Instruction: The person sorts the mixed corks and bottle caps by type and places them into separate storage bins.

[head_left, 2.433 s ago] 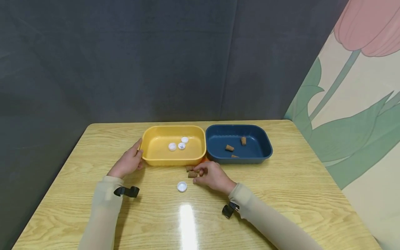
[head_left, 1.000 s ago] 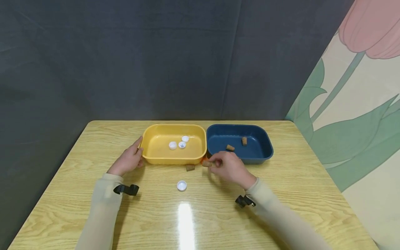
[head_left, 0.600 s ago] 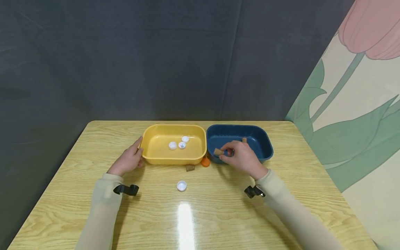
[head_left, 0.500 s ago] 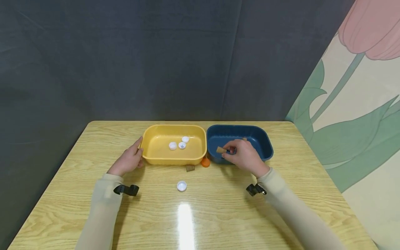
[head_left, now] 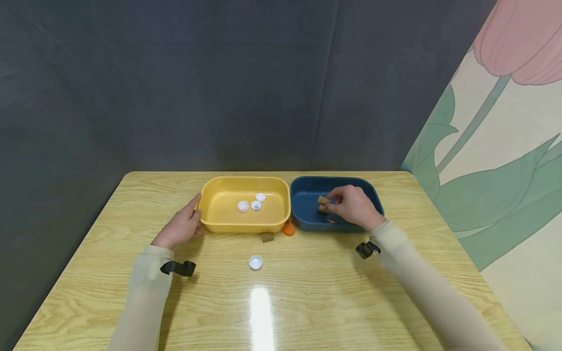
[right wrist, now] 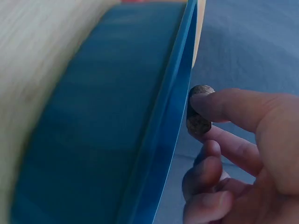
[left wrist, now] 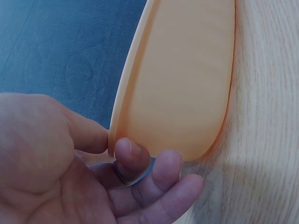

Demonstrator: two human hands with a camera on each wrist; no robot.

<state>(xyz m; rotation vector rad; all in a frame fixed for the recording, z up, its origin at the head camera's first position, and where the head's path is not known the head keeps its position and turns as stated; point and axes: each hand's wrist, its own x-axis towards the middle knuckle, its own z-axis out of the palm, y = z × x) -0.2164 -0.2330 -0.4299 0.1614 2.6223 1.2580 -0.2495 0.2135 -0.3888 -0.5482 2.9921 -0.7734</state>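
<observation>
A wooden table (head_left: 210,307) holds a yellow tray (head_left: 246,227) at left and a blue tray (head_left: 316,227) at right, side by side. The right hand (head_left: 354,205) pinches a held cork (head_left: 324,200) over the blue tray, its grip closed to the cork's width; a second cork (head_left: 322,209) lies in that tray just below. The left hand (head_left: 181,226) has its thumb against the yellow tray's left rim; whether that grip clasps the wall cannot be told. Three white caps (head_left: 256,205) sit inside; a lone cap (head_left: 256,262), a loose cork (head_left: 268,237) and an orange disc (head_left: 288,229) lie on the near side. The held cork could slip, since only fingertips secure it, or roll off the second cork if released on top. A sideways push from the left hand could shift both trays.
</observation>
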